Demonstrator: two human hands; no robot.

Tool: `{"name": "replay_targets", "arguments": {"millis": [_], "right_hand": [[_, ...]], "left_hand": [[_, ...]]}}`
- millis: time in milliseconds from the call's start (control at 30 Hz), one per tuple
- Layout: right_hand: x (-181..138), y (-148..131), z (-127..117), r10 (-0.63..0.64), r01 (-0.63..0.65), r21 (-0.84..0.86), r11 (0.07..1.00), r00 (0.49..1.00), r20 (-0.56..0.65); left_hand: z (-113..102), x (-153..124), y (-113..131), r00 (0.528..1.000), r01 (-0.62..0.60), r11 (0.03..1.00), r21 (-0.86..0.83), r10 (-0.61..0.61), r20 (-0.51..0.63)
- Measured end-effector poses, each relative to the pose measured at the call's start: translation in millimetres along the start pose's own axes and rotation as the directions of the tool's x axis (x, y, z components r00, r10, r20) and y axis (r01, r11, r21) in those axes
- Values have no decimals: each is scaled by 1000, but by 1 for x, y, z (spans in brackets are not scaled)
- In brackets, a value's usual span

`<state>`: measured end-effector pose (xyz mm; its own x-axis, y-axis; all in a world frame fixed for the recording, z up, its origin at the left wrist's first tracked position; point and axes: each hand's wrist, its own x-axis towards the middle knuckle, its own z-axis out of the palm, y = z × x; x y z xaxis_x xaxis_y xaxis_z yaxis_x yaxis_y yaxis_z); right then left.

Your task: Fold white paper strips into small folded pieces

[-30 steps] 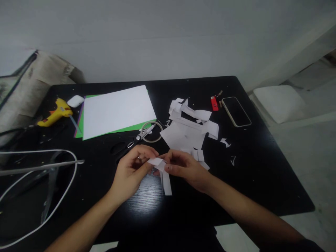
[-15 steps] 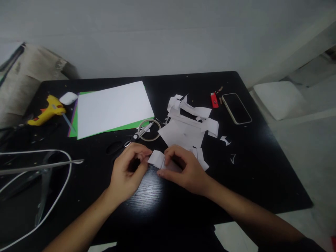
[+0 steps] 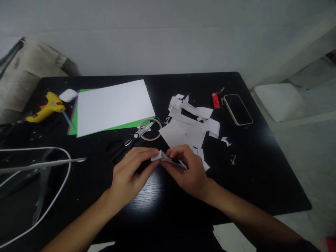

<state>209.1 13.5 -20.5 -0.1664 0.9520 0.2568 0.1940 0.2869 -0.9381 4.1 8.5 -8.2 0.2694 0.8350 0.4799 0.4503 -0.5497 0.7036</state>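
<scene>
Between my hands is a small folded piece of white paper [image 3: 156,157], held above the front middle of the black table. My left hand [image 3: 132,170] pinches its left end between thumb and fingers. On the other side, my right hand [image 3: 189,170] grips the paper's right part, its thumb below and its fingers curled above. Scissors [image 3: 135,135] with dark handles lie just beyond my left hand, their blades across a roll of tape [image 3: 160,130]. Past my right hand are cut white paper scraps [image 3: 183,132], some folded or curled.
White sheets [image 3: 112,105] lie on green paper [image 3: 136,124] at the back left. Near them are a yellow glue gun [image 3: 48,107] and a white case [image 3: 68,95]. A red lighter [image 3: 215,100] and a phone [image 3: 238,109] sit at right. A white cable [image 3: 68,171] loops at left.
My left fingers have moved right onto the folded paper and now press its end. The paper has tilted and looks narrower. My right hand stays on it, nearly in place.
</scene>
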Motion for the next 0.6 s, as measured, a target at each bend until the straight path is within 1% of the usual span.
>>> {"name": "replay_targets", "arguments": {"millis": [100,200,267,400,500,600], "right_hand": [[0,-3,-1,57,-58,52,997,998,25],[3,-7,-3,87,-93,75,993,993,79],[4,-9,-4,99,-107,84,991,991,91],[4,-9,-4,75,-82,87,993,994,83],[3,-9,-3,59,-65,82,995,996,70],[3,-12,-4,70,-81,129,988,994,88]], "left_hand": [[1,0,0,999,-50,999,4,50,-5],[1,0,0,997,-81,997,17,81,-7],[2,0,1,996,-93,995,24,94,-4],[2,-1,3,993,-114,993,39,114,-8],[1,-1,6,994,-108,992,68,109,-14],[0,-1,7,994,-103,989,108,105,-15]]}}
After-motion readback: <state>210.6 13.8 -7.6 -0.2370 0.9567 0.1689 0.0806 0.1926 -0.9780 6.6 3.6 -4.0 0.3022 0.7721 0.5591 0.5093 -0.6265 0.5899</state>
